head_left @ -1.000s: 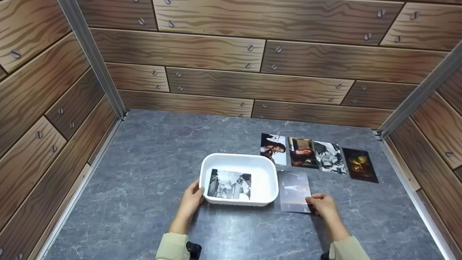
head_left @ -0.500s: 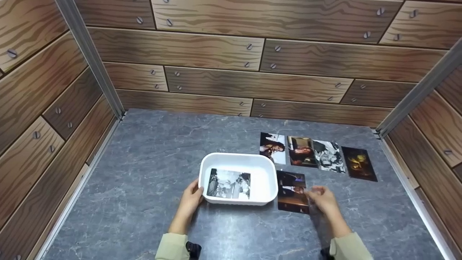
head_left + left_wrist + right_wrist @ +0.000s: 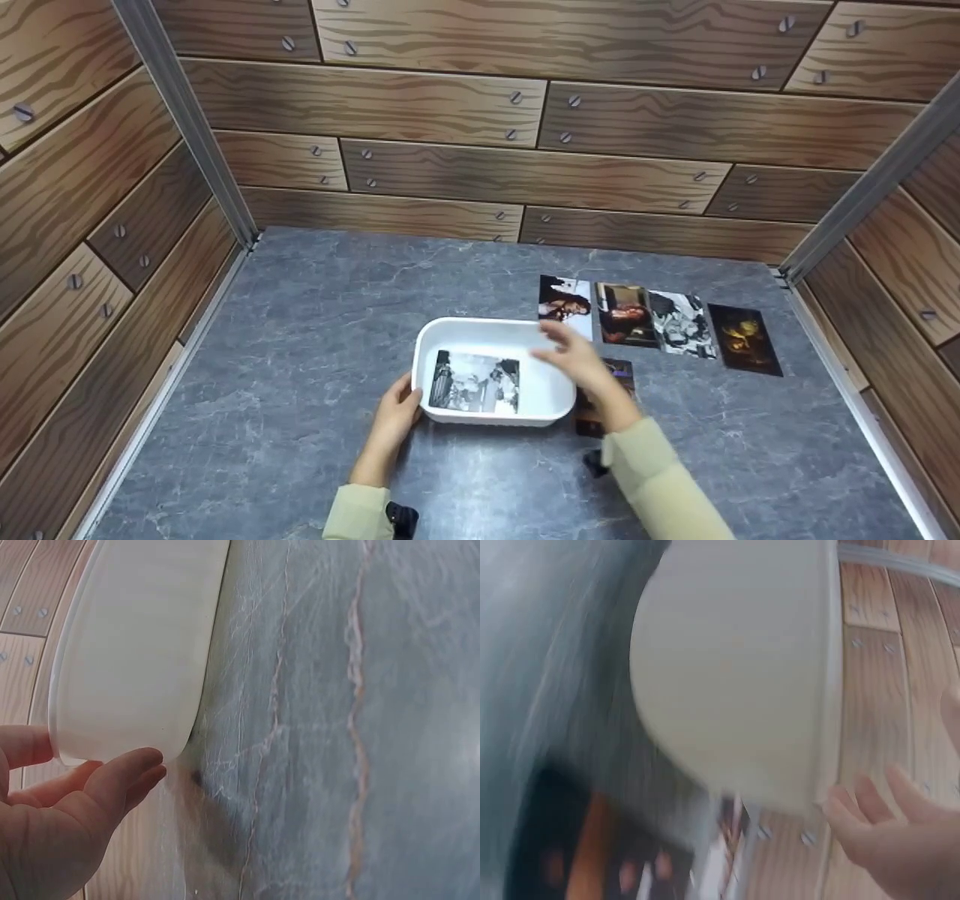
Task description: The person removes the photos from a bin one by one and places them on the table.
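A white plastic tub (image 3: 551,382) stands on the grey marbled tabletop with a black-and-white photo (image 3: 476,382) lying in it. At its left end my left hand (image 3: 396,414) holds the tub, fingers and thumb around the corner, as the left wrist view shows on the tub wall (image 3: 142,652). Over the tub's right end hovers my right hand (image 3: 574,360), fingers spread and nothing in them. Beneath my right forearm a dark colour photo (image 3: 622,369) lies against the tub's right side, partly hidden; it is blurred in the right wrist view.
Behind and right of the tub several photos lie in a row: a portrait (image 3: 566,304), a brown-toned print (image 3: 626,315), a black-and-white print (image 3: 682,324) and a dark golden one (image 3: 745,339). Wood-patterned walls (image 3: 442,169) enclose the table at the back and sides.
My right hand let go of the translucent sheet-like print beside the tub, where a dark colour photo now shows, and moved left and up over the tub. My left hand stayed put.
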A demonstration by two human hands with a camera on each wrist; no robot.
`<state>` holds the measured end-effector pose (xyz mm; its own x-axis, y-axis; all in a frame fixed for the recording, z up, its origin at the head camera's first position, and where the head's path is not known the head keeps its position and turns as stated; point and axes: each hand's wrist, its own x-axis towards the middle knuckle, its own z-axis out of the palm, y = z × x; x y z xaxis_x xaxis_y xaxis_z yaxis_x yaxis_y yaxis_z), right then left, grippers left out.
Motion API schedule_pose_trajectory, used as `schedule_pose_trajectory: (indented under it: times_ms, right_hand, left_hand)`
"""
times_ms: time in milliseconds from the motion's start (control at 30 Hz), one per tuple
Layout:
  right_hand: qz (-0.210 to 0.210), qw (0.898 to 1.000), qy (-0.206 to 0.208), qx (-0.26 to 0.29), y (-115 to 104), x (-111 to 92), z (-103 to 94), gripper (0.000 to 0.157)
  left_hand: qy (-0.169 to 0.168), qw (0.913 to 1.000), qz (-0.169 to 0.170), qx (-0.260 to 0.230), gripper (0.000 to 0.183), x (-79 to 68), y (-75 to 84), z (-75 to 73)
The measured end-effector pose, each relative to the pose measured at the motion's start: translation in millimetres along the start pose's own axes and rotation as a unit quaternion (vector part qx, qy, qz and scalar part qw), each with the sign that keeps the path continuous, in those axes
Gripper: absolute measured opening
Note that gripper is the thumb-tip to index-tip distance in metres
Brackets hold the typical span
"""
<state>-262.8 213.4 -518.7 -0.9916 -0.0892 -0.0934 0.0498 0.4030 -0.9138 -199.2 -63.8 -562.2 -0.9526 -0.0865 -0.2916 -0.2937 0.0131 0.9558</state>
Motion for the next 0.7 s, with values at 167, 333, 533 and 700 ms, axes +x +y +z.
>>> schedule_pose_trajectory:
  times_ms: [167,333,533,700]
  right_hand:
    - [-0.009,0.995,-0.078,-0.064,9,12,30.2,0.064]
    - [-0.006,0.995,-0.073,-0.067,21,21,45.5,0.062]
    - [-0.006,0.993,-0.062,-0.102,26,27,52.1,0.059]
    - [-0.043,0.979,-0.077,-0.185,27,27,53.1,0.056]
  left_hand:
    - [-0.001,1.0,0.001,-0.001,0.049,0.9,-0.2,0.3]
    - [-0.009,0.9999,0.007,-0.008,0.049,-0.9,-1.6,0.4]
    - [-0.012,0.9998,0.008,-0.014,0.048,-0.7,0.4,0.3]
    - [-0.007,0.9999,0.005,-0.01,0.048,-1.7,-0.2,0.6]
